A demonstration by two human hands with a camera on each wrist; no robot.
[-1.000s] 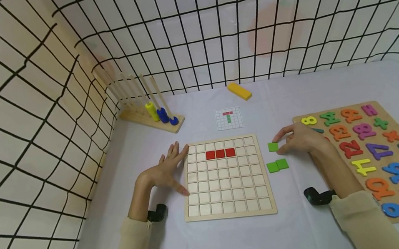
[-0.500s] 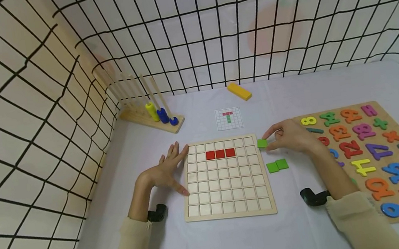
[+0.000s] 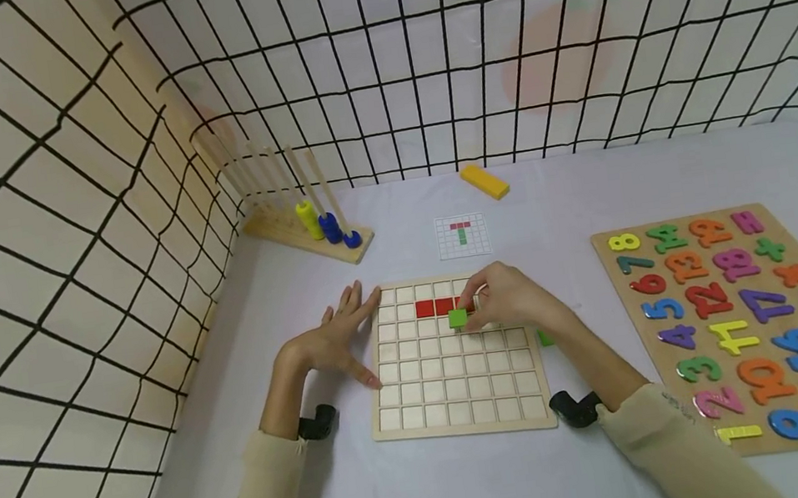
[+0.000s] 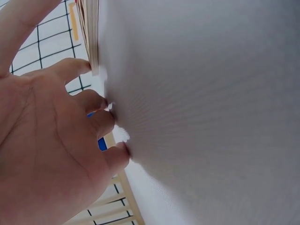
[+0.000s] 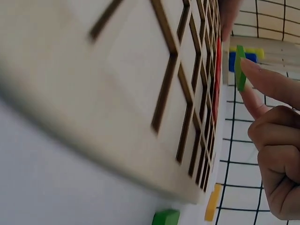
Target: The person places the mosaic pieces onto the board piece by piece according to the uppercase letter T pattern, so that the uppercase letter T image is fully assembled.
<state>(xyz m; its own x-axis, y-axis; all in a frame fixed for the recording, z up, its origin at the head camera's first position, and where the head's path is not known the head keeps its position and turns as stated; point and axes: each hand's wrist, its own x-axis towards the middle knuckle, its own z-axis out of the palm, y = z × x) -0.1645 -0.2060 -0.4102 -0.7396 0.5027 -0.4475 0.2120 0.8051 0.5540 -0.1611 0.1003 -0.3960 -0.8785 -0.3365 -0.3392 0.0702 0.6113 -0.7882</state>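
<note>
Between thumb and finger, my right hand (image 3: 515,297) pinches a green tile (image 3: 458,319) just below the row of red tiles (image 3: 425,308) on the wooden grid board (image 3: 391,435). In the right wrist view the green tile (image 5: 240,68) is held on edge above the board (image 5: 117,159). My left hand (image 3: 329,346) lies with spread fingers at the board's left edge, thumb and a fingertip touching it. The left wrist view shows the palm and fingers (image 4: 51,140), fingertips down on the cloth. Another green tile (image 3: 545,338) is partly hidden under the right forearm.
A card with a red and green T pattern (image 3: 463,236) lies behind the board, with a yellow block (image 3: 484,182) farther back. A peg stand with rings (image 3: 310,235) is at back left, a number board (image 3: 750,329) at right. Black wire mesh (image 3: 413,70) surrounds the back and left.
My right hand has carried the green tile leftward from beside the board to over it. The left hand holds its place; the head view has shifted slightly.
</note>
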